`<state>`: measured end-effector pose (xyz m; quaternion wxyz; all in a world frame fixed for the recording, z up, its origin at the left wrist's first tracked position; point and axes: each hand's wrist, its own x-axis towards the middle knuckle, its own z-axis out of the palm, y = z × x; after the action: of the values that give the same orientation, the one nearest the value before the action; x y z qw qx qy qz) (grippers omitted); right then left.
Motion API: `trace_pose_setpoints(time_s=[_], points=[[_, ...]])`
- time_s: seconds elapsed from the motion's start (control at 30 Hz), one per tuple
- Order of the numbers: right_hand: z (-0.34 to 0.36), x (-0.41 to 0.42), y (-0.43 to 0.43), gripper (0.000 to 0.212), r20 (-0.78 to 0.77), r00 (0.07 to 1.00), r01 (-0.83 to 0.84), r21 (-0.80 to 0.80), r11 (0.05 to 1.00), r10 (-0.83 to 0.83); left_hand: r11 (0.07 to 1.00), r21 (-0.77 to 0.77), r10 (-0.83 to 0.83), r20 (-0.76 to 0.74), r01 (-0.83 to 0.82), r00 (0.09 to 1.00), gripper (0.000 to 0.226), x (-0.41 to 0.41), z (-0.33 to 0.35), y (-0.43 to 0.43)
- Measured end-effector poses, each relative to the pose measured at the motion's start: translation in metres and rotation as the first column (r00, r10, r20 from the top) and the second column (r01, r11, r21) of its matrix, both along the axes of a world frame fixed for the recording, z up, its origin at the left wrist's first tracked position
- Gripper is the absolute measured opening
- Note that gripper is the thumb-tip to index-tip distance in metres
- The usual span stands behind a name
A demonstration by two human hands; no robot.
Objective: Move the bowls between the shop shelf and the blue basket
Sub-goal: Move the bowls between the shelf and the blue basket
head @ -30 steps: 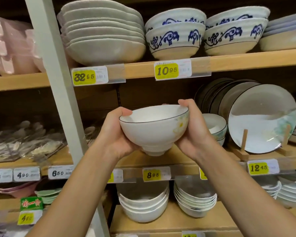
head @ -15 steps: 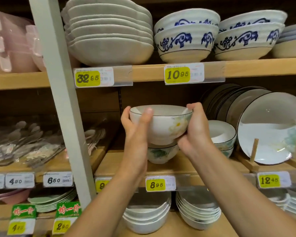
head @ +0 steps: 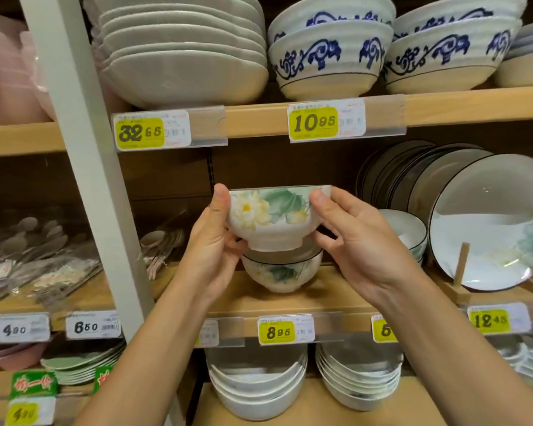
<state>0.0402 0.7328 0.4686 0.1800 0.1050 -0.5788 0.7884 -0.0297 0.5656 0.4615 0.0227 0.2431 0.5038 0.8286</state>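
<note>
Stacking looks like the step: your left hand (head: pixel 216 256) and right hand (head: pixel 354 238) pinch the lotus bowl (head: pixel 274 219) by its sides just above the matching bowl (head: pixel 282 273) on the middle shelf (head: pixel 320 299), so hold it level, centre the foot, seat gently before you let go

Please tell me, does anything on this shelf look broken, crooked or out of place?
Nothing stands out. The flower bowl sits level between the left hand and the right hand, just over a matching bowl on the wooden shelf. No chip or crack shows on either.
</note>
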Motion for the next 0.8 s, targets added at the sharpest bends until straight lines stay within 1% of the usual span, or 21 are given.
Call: trace_pose_setpoints(time_s=[0.03,0.07,0.13,0.17,0.2,0.3,0.37,0.47,0.53,0.6,0.67,0.73,0.8], points=[[0.000,-0.001,0.002,0.059,0.002,1.000,-0.012,-0.004,1.000,0.012,1.000,-0.016,0.009,-0.010,-0.009,1.000,0.104,-0.001,0.000,-0.001],[0.001,-0.002,0.003,0.066,0.012,1.000,-0.022,-0.003,1.000,0.022,0.999,-0.040,0.025,-0.027,-0.026,0.999,0.097,-0.002,0.000,-0.002],[0.002,-0.005,0.006,0.077,0.038,0.999,-0.035,-0.001,0.999,0.035,0.991,-0.120,0.045,-0.076,-0.053,0.996,0.072,-0.006,-0.001,-0.003],[0.001,-0.006,0.006,0.080,0.050,0.998,-0.037,-0.002,0.999,0.037,0.986,-0.160,0.037,-0.097,-0.053,0.995,0.062,-0.007,-0.002,-0.003],[0.001,-0.007,0.007,0.082,0.060,0.998,-0.034,0.001,0.999,0.034,0.981,-0.188,0.031,-0.111,-0.052,0.993,0.058,-0.008,-0.003,-0.004],[-0.003,-0.010,0.009,0.080,0.073,0.997,-0.006,0.078,0.997,0.000,0.972,-0.220,0.051,-0.125,-0.078,0.991,0.061,-0.010,-0.009,-0.006],[-0.005,-0.011,0.012,0.075,0.060,0.998,-0.004,0.145,0.989,-0.005,0.959,-0.265,0.055,-0.189,-0.105,0.980,0.064,-0.011,-0.015,-0.010],[-0.008,-0.012,0.017,0.071,0.028,0.998,-0.053,0.200,0.978,0.048,0.948,-0.305,-0.006,-0.298,-0.089,0.954,0.071,-0.012,-0.022,-0.016],[-0.009,-0.013,0.021,0.073,0.026,0.997,-0.080,0.218,0.973,0.076,0.950,-0.301,-0.025,-0.328,-0.079,0.944,0.074,-0.015,-0.025,-0.018],[-0.009,-0.015,0.022,0.073,0.034,0.997,-0.076,0.242,0.967,0.069,0.949,-0.301,-0.005,-0.307,-0.092,0.952,0.075,-0.020,-0.025,-0.018],[-0.008,-0.021,0.024,0.067,0.041,0.999,-0.041,0.255,0.966,0.031,0.947,-0.303,0.028,-0.255,-0.108,0.966,0.074,-0.026,-0.023,-0.016],[-0.003,-0.027,0.027,0.064,0.057,0.998,-0.008,0.269,0.963,-0.007,0.956,-0.285,0.015,-0.208,-0.075,0.978,0.068,-0.034,-0.021,-0.012],[0.008,-0.036,0.029,0.064,0.086,0.996,-0.024,0.299,0.954,-0.002,0.964,-0.261,0.013,-0.173,-0.058,0.985,0.065,-0.043,-0.014,-0.006]])
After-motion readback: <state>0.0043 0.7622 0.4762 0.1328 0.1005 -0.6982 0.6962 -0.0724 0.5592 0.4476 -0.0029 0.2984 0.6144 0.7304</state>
